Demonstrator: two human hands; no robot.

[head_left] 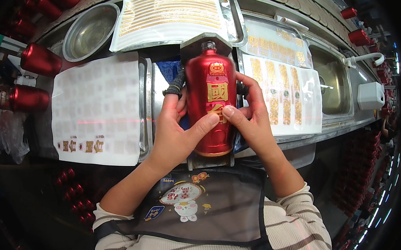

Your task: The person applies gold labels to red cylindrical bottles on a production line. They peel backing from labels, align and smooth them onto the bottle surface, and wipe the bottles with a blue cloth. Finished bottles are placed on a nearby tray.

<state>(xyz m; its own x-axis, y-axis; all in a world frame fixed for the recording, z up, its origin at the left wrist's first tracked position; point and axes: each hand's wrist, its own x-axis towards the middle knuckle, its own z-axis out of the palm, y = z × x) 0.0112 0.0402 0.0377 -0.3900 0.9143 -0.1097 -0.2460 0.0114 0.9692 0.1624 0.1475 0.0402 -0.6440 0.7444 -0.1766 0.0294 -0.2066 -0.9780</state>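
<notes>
A glossy red bottle (199,85) with gold characters down its front lies neck away from me in a metal cradle (190,47). My left hand (175,126) holds its left side, thumb pressed on the lower front. From the right, my right hand (254,121) grips it with the thumb on the lowest gold character. Both thumbs nearly meet there. The undersides of the fingers behind the bottle are hidden. Left of the cradle, a white transfer sheet (113,75) carries a few gold characters near its lower edge.
A sheet of gold strips (169,15) lies beyond the cradle, beside a round metal bowl (91,33). To the right are gold-patterned sheets (309,103), a sink (332,74) with a white faucet (368,59), and a white jug (370,96). Red bottles (40,59) stand at the left.
</notes>
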